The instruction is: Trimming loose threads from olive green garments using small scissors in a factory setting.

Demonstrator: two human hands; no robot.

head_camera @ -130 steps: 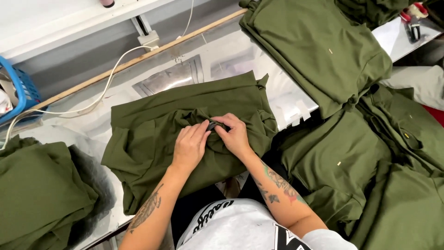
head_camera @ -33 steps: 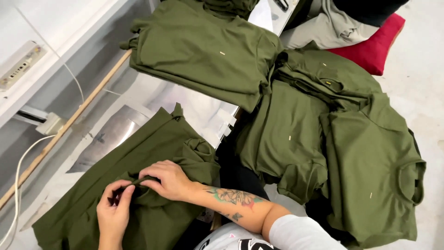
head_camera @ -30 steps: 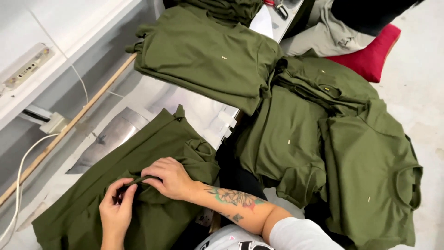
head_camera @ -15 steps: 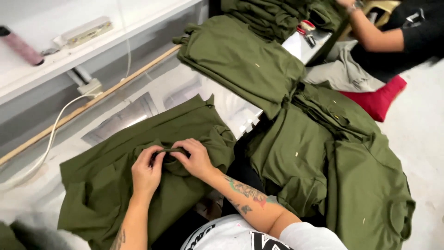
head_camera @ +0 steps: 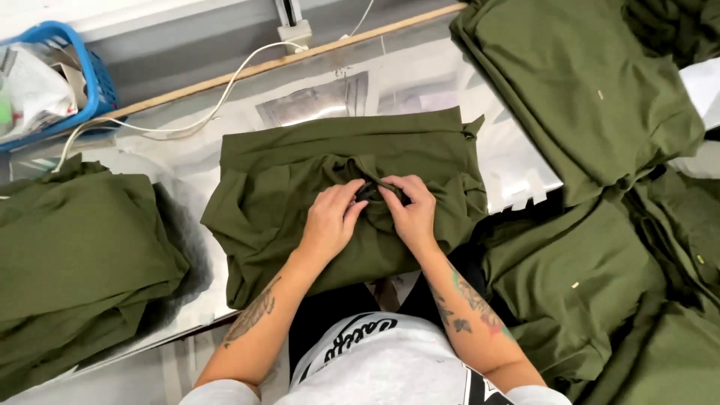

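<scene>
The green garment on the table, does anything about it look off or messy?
Mostly tidy. The green garment is bunched and creased at its middle, where the left hand and right hand pinch the fabric; elsewhere it lies fairly flat. No damage or spill shows.

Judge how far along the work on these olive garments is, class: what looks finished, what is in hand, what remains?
Looks done: a folded olive stack lies at the left. In hand: left hand and right hand pinch the middle of the garment on the table. Left, seemingly: loose olive garments heaped at the right.
</scene>
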